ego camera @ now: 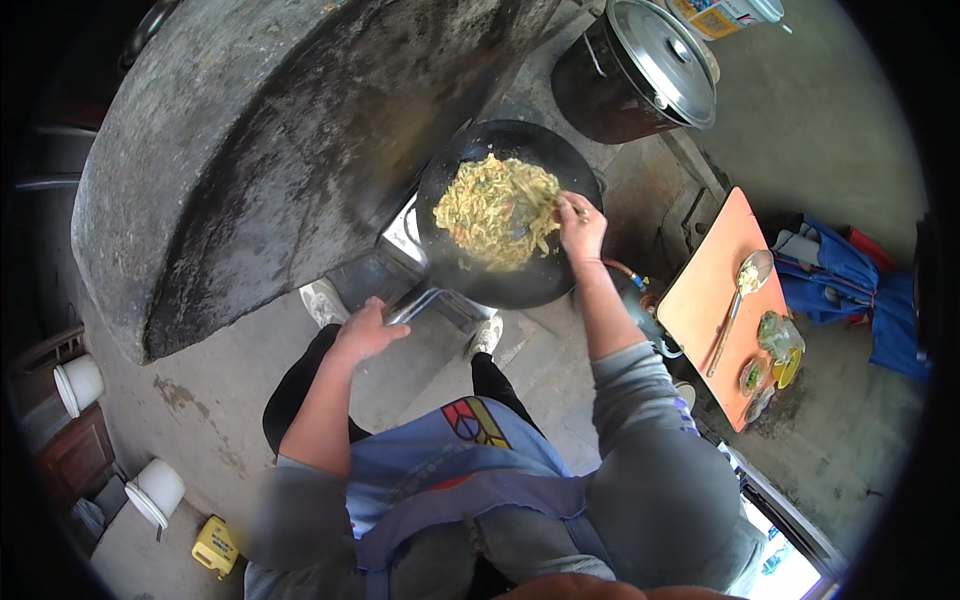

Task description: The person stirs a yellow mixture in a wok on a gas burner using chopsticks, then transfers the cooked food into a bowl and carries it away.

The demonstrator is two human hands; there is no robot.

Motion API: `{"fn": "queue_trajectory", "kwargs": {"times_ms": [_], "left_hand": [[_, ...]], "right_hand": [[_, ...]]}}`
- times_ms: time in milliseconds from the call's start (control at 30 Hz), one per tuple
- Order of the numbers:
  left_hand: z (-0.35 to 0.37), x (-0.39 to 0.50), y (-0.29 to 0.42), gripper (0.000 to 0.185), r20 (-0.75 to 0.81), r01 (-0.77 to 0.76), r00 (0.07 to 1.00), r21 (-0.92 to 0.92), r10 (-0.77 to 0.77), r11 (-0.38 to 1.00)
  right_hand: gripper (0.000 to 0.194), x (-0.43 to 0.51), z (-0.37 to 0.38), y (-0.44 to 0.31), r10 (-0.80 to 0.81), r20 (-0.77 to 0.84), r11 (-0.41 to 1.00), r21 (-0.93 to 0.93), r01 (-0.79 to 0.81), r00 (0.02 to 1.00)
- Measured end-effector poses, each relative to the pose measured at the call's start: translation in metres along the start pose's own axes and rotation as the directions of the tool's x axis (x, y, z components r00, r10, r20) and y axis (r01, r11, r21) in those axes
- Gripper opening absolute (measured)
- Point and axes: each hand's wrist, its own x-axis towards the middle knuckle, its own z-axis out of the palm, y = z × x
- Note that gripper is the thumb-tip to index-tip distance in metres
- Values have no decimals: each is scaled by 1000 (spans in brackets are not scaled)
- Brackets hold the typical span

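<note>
A dark wok (pixel 495 289) holds a loose heap of yellowish shredded food (pixel 487 210) with green and red bits. My left hand (pixel 367 331) is closed around the end of the wok's handle (pixel 414 298), on the near left. Over the right side of the food, my right hand (pixel 583 229) grips what look like chopsticks (pixel 583 214), whose short upper ends show above the fist. Their lower part is blurred among the food.
A big curved soot-stained stone or concrete slab (pixel 322 172) stands close left of the wok. Behind is a large lidded pot (pixel 622 82). On the right, an orange board (pixel 701 300) carries a metal ladle (pixel 727 322) with pale food and small bags (pixel 780 334). A hose (pixel 626 271) runs beside the wok.
</note>
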Motion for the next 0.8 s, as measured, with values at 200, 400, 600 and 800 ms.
{"fn": "queue_trajectory", "kwargs": {"times_ms": [200, 400, 600, 800], "left_hand": [[3, 3, -1, 72, -28, -2, 1000, -1, 2, 1000], [3, 3, -7, 73, -29, -15, 999, -33, 14, 999], [2, 1, -4, 73, -4, 15, 1000, -70, -15, 997], [2, 2, -3, 72, -23, -10, 1000, 8, 10, 1000]], "right_hand": [[15, -57, 5, -9, -32, 389, 982, 185, -44, 921], [16, -22, -3, 10, 147, -75, 986, 95, -140, 986], [13, -54, 16, -18, 161, 287, 964, 161, -213, 944], [12, -88, 9, -48, -364, 402, 929, 100, 355, 840]]}}
